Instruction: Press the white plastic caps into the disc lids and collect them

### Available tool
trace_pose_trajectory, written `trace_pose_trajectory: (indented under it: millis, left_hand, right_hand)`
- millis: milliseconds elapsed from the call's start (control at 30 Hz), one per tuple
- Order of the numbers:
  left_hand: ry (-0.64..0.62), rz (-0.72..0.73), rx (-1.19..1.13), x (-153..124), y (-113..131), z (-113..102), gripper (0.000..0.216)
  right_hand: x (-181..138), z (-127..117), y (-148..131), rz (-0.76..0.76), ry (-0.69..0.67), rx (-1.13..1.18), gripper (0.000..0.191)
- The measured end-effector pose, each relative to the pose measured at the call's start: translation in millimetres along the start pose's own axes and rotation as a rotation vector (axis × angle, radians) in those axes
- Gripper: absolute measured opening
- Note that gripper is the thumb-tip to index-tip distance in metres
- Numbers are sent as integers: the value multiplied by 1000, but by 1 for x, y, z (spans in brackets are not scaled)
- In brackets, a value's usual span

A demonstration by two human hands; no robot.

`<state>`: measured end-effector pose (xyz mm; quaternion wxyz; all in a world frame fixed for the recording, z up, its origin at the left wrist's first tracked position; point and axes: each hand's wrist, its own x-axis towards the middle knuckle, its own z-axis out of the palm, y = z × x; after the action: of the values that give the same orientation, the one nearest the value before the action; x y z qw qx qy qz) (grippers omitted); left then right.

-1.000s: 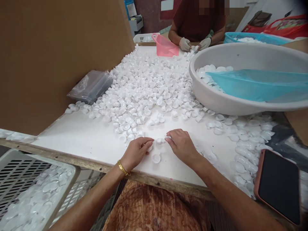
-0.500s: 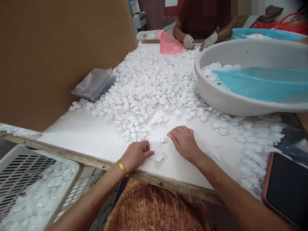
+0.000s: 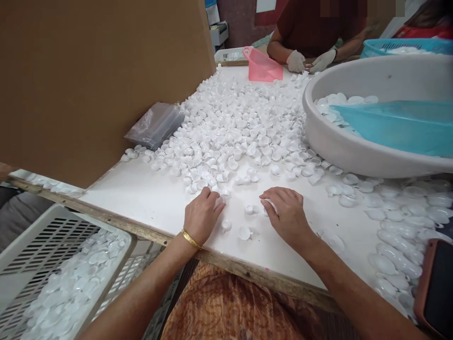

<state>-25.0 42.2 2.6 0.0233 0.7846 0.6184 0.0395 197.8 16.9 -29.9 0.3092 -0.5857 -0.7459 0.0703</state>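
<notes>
Both hands are low over the white table. My left hand [image 3: 202,213], with a gold bracelet at its wrist, is curled around a small white plastic cup at the near edge of the pile, partly hidden by the fingers. My right hand [image 3: 286,212] has its thumb and fingers closed on another small white cup, mostly covered. Between the hands lie a loose cup [image 3: 250,209] and, closer to me, another cup [image 3: 245,233]. One more cup [image 3: 225,226] lies just below my left thumb. Beyond the hands spreads a large heap of white cups [image 3: 244,127].
A big grey-white basin [image 3: 336,151] holding white pieces and a blue scoop stands right. Left are a cardboard box [image 3: 88,85], a plastic-wrapped packet [image 3: 155,125] and a basket [image 3: 127,243]. A pink scoop [image 3: 264,66], a gloved co-worker [image 3: 318,35] and a phone [image 3: 437,288] are also there.
My left hand has moved forward to the pile's edge, and a cup now lies below its thumb. My right hand stays nearly in place. The view has shifted left.
</notes>
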Motion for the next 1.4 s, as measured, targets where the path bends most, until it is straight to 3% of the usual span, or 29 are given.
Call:
trace_pose_trajectory:
  millis: [167, 267, 367, 467, 600, 767, 933, 1033, 1167, 1400]
  left_hand:
    - [-3, 3, 26, 3, 1, -4, 27]
    - [-33, 13, -152, 4, 1, -10, 26]
    - [-181, 6, -354, 8, 10, -10, 28]
    - [-307, -4, -358, 13, 22, -3, 29]
    - [-252, -11, -294, 18, 27, 4, 22]
    - [-19, -10, -108, 23, 20, -5, 20]
    - [-107, 83, 143, 28, 22, -5, 17]
    - [-44, 99, 86, 29, 24, 1, 14]
    - [26, 124, -183, 34, 23, 12, 17]
    - [-17, 174, -358, 35, 19, 11, 15]
  right_hand:
    - [-3, 1, 0, -23, -15, -15, 18]
    - [-3, 1, 1, -21, -18, -14, 18]
    - [-2, 1, -1, -29, -25, -9, 18]
    - [-3, 1, -2, -41, -21, -21, 19]
    - [-4, 0, 1, -39, -6, -36, 19]
    - [-2, -1, 3, -30, 4, -18, 18]
    - [-1, -2, 5, -26, -11, 8, 18]
    - [1, -6, 12, 8, -4, -1, 21]
    - [3, -15, 20, 15, -21, 0, 17]
    - [2, -23, 15, -126, -207, 9, 13]
